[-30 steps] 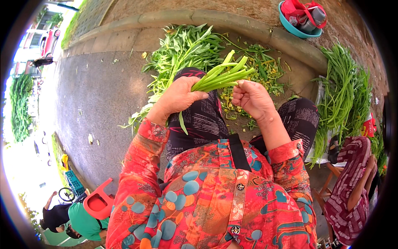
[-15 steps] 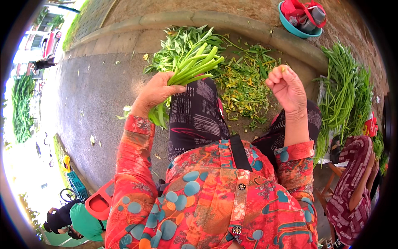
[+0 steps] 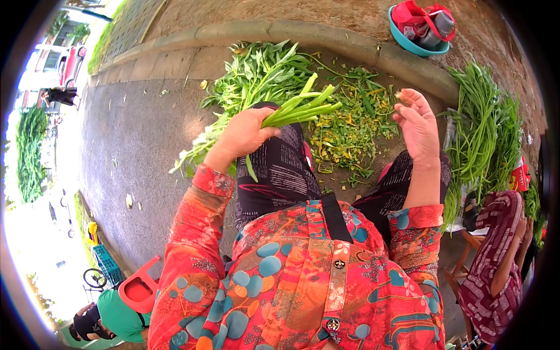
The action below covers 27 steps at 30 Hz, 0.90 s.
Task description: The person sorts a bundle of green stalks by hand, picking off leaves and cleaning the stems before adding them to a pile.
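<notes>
Two hands are up over the person's lap. The left hand (image 3: 245, 135) is clamped around a bunch of green stems (image 3: 300, 106), whose cut ends point up and to the right while a few leaves hang below the fist. The right hand (image 3: 417, 123) is raised apart from it, fingers loosely spread, pinching a tiny scrap at its fingertips; what the scrap is cannot be told. On the ground between the knees lies a litter of yellowed trimmings (image 3: 349, 131), and beyond the left hand a heap of leafy greens (image 3: 256, 76) rests against the stone curb (image 3: 326, 38). To the right lies a long pile of sorted stems (image 3: 484, 128). A teal basin (image 3: 408, 44) holding red things sits past the curb. Another person in a patterned sleeve (image 3: 496, 262) sits at right; a red stool (image 3: 139, 287) stands lower left.
</notes>
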Available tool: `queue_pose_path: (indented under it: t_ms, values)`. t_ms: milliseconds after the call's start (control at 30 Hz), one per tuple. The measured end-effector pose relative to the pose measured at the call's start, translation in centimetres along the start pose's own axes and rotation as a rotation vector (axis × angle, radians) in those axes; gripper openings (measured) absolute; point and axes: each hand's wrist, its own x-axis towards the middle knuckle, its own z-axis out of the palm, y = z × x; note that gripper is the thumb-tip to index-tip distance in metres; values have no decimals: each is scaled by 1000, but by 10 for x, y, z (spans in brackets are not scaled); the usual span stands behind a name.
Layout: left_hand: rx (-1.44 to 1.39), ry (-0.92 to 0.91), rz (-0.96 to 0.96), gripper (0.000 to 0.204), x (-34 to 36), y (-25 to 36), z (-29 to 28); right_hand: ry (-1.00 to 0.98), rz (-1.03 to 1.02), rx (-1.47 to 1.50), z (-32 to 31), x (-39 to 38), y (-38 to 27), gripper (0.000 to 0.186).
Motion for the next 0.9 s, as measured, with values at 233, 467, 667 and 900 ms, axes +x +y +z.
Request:
queue_pose_path:
  t_ms: [233,467,667,900]
  values:
    - [677,462,305,23,7,2,31,206,7,-112,-7,8,16,13]
    - [691,575,410,25,17,-6,40,140,12,-170,-2,5,20,9]
    - [662,513,345,21,21,-15,46,105,14,-304,13,6,23,11]
    - [624,483,391,23,24,-9,65,62,3,-334,1,4,28,16]
